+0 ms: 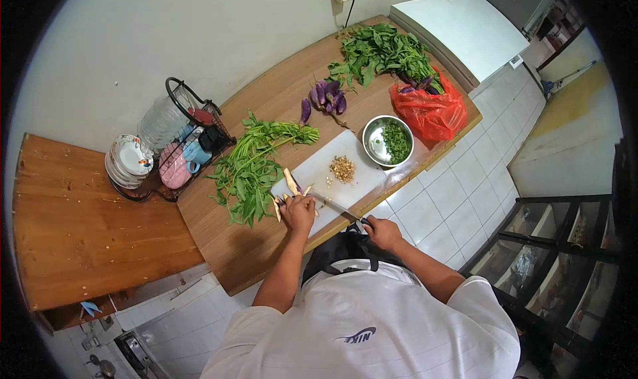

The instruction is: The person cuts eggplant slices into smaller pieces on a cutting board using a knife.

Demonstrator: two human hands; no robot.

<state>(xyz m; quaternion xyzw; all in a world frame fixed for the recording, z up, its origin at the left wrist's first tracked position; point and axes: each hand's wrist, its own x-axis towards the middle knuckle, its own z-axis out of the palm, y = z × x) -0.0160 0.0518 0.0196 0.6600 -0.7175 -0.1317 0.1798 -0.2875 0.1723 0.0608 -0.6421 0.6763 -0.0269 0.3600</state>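
Observation:
My left hand (297, 213) presses down on cut eggplant strips (291, 181), pale-fleshed with purple skin, at the left end of the white cutting board (355, 148). Its fingers are curled over them. In my right hand (383, 233) is the dark handle of a kitchen knife (337, 207). The blade points left across the board, its tip beside the eggplant strips close to my left fingers. A small heap of tan chopped pieces (343, 169) lies mid-board. Behind the board's right end stands a steel bowl (371, 143) with chopped greens (397, 143) in it.
Leafy greens (250, 169) lie left of the board. Whole purple eggplants (328, 97) sit behind it. A red plastic bag (432, 115) and more greens (382, 54) are at the table's right end. A dish rack (181, 139) stands at the left. The table's edge (319, 239) is near my waist.

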